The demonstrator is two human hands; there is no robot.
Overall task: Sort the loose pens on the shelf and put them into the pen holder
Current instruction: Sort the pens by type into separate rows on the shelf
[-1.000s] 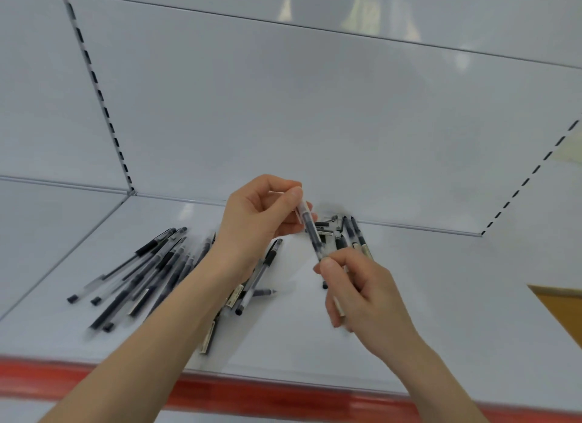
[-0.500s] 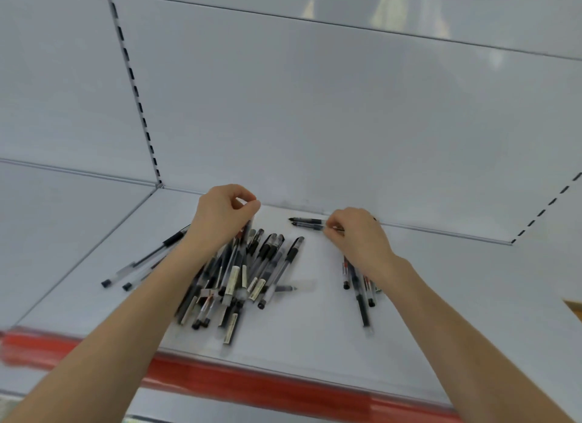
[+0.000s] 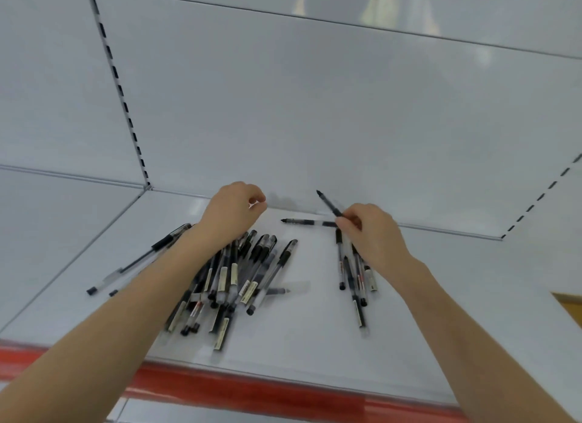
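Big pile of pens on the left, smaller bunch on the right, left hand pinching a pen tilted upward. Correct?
Wrong hand: the head view shows the right hand pinching the upward-tilted pen. The big pile is on the left and the smaller bunch on the right, as you said.

The flat white shelf [image 3: 315, 344] with a red front strip [image 3: 252, 388] holds a big pile of black and clear pens [image 3: 239, 277], two more pens [image 3: 138, 258] to the left, a small bunch [image 3: 352, 277] to the right, and one pen [image 3: 305, 222] sideways near the back.
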